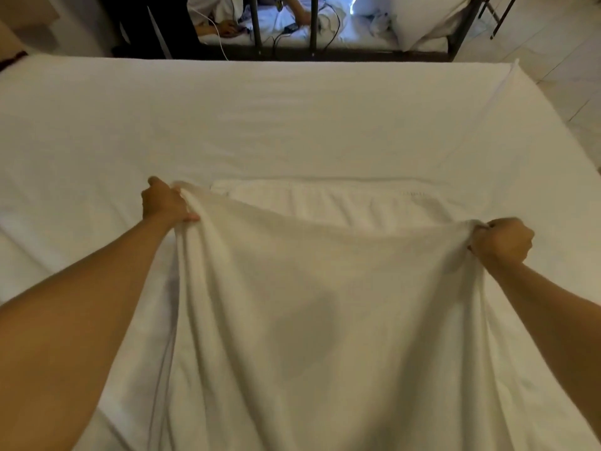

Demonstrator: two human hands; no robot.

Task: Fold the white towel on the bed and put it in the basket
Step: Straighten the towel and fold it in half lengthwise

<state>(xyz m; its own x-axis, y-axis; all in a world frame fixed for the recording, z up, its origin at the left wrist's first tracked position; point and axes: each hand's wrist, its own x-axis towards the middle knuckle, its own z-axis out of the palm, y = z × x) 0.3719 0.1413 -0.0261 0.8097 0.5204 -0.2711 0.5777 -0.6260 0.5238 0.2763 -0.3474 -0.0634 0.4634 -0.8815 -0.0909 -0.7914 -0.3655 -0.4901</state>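
Observation:
A large white towel is spread over the near half of the bed, running from the lower edge of the view up toward the middle. My left hand grips one lifted corner of it at the left. My right hand is clenched on the opposite corner at the right. Between my hands the raised edge sags. Beyond that edge, the towel's far hemmed end lies flat on the sheet. No basket is in view.
The bed's white sheet stretches wide to the left and far side. Past its far edge stands a dark metal bed frame with another bed, cables and a seated person's hands. Pale tiled floor shows at the top right.

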